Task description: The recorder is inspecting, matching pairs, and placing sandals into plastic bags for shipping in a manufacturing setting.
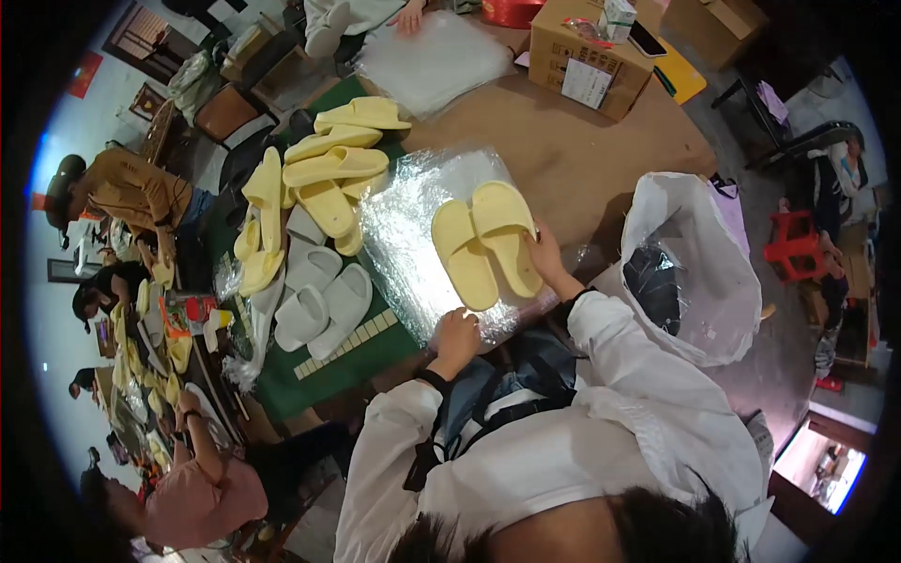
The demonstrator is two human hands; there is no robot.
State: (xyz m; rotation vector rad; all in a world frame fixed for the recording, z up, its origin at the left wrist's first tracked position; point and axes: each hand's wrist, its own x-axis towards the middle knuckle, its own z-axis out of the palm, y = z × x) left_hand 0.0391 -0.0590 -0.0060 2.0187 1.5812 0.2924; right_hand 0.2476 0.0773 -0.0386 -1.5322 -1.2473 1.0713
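Two yellow slide slippers (467,246) lie side by side on a stack of shiny clear plastic bags (399,220) in front of me. My right hand (549,261) grips the outer edge of the right-hand slipper, its fingers partly hidden by the slipper. By the heel of the other slipper, my left hand (456,340) is closed at the near edge of the plastic bags, pinching the film. Left of the bags, several loose yellow slippers (328,169) are piled up, with grey slippers (324,296) nearer to me.
A white sack (694,281) with dark contents stands at the table's right. A cardboard box (587,61) and another stack of clear film (432,61) sit at the back, where another person's hand (408,17) rests. Co-workers sit along a slipper-covered table at left.
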